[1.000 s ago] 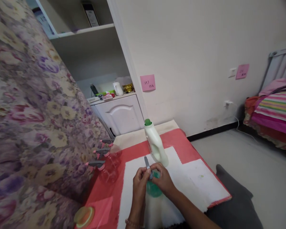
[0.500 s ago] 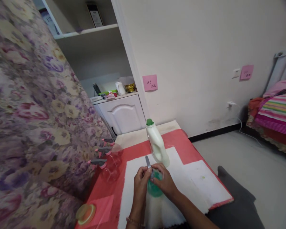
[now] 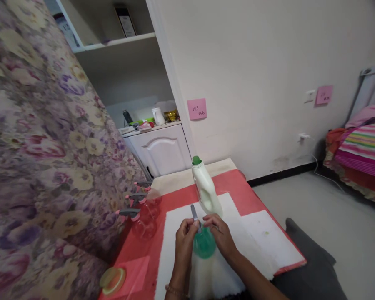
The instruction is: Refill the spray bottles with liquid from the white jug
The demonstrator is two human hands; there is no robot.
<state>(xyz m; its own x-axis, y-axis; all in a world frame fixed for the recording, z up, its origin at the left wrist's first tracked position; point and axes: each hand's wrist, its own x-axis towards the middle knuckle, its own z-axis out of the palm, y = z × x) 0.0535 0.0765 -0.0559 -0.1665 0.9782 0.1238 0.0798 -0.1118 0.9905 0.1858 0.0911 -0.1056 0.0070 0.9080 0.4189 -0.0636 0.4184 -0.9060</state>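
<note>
Our left hand point(image 3: 185, 235) pinches the grey spray head point(image 3: 194, 212), with the green bottle point(image 3: 204, 246) just below that grip; our right hand point(image 3: 221, 234) is loosely spread beside it. The spray head looks set in place; whether it is tight, we cannot tell.

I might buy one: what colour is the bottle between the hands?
The bottle is green, best seen in the head view.
</note>
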